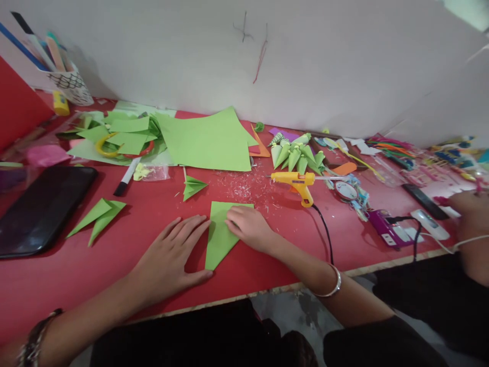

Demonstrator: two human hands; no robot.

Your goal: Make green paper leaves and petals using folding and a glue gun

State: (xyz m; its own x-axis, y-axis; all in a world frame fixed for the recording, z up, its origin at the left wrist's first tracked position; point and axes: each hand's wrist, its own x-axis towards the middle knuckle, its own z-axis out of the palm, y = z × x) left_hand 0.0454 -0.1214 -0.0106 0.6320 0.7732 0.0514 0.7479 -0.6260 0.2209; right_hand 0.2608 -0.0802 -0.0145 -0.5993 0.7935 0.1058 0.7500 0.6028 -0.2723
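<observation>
On the red table in front of me lies a folded sheet of green paper (220,239), narrowing to a point toward the near edge. My left hand (175,250) rests flat with fingers spread, its fingertips at the paper's left side and its thumb by the lower tip. Pressing on the paper's right part is my right hand (248,227), with fingers curled together; whether it pinches an edge is hidden. Beyond them stands a small folded green paper piece (194,187) on a stick. Another folded green piece (100,214) lies to the left.
A yellow glue gun (296,182) with a black cord lies right of centre, near green paper cones (296,153). Large green sheets (210,140) lie at the back. A black phone (46,209) is at left. Another person's hand (471,214) appears at far right.
</observation>
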